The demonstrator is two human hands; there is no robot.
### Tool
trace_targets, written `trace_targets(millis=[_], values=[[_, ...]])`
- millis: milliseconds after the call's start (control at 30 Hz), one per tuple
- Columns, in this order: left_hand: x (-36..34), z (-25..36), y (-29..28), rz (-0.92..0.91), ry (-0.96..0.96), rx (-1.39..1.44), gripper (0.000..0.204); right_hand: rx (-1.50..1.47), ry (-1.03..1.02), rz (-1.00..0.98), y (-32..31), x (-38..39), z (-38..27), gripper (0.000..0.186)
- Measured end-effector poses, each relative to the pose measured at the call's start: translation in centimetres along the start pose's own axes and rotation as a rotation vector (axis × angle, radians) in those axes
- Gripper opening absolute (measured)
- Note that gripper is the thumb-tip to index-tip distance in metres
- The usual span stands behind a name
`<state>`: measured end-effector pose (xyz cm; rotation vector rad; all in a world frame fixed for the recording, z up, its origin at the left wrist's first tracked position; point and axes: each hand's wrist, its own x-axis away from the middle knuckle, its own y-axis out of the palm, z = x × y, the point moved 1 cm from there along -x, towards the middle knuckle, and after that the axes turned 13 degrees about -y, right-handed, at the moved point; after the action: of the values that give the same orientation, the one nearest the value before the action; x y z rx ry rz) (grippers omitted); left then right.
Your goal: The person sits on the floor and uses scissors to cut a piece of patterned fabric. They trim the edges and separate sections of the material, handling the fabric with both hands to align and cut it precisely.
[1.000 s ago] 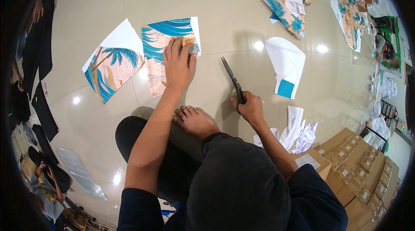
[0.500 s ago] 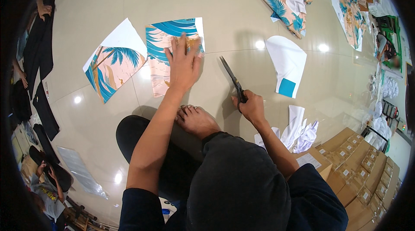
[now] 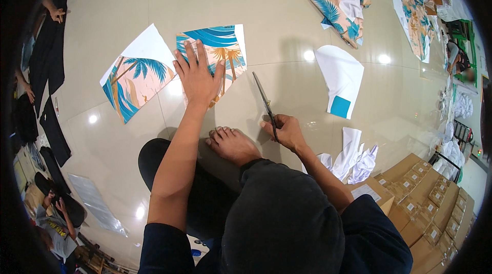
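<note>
My left hand (image 3: 201, 78) lies flat with fingers spread on a printed fabric piece (image 3: 233, 51) in teal, pink and gold with a white edge. It covers the middle of that piece. Held in my right hand (image 3: 286, 131) is a pair of scissors (image 3: 262, 97); the blades point up and away, just right of the fabric and apart from it. Left of my left hand is another fabric piece (image 3: 141, 82), with palm print and a white part. A white piece with a teal square (image 3: 340, 77) lies to the right on the tiled floor.
More printed fabric (image 3: 335, 5) lies at the far right. Crumpled white scraps (image 3: 353, 156) sit beside my right forearm, near stacked cardboard boxes (image 3: 425, 205). My bare foot (image 3: 233, 145) is between my arms. Black cloth (image 3: 48, 54) and other people are along the left.
My left hand has shifted left and now presses flat on the printed piece, which has turned slightly. The scissors in my right hand have moved left and nearer to me.
</note>
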<state>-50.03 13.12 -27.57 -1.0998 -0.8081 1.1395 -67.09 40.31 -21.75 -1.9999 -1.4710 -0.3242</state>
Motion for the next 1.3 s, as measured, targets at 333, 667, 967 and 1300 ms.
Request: trace_targets(millis=[333, 667, 967, 1300], values=[[0.6, 0.4, 0.5, -0.017, -0.045, -0.042, 0.095, -0.276, 0.085, -0.111, 1.0, -1.1, -1.5, 0.045], [0.7, 0.4, 0.7, -0.03, -0.048, -0.052, 0.093, -0.278, 0.045, -0.041, 1.3, -2.3, -1.7, 0.054], [0.7, 0.6, 0.5, -0.04, -0.057, -0.03, 0.093, -0.238, 0.045, -0.002, 1.8, -2.5, -2.1, 0.053], [0.8, 0.5, 0.9, -0.02, -0.055, -0.038, 0.093, -0.236, 0.048, 0.005, 1.8, -2.6, -2.2, 0.052]])
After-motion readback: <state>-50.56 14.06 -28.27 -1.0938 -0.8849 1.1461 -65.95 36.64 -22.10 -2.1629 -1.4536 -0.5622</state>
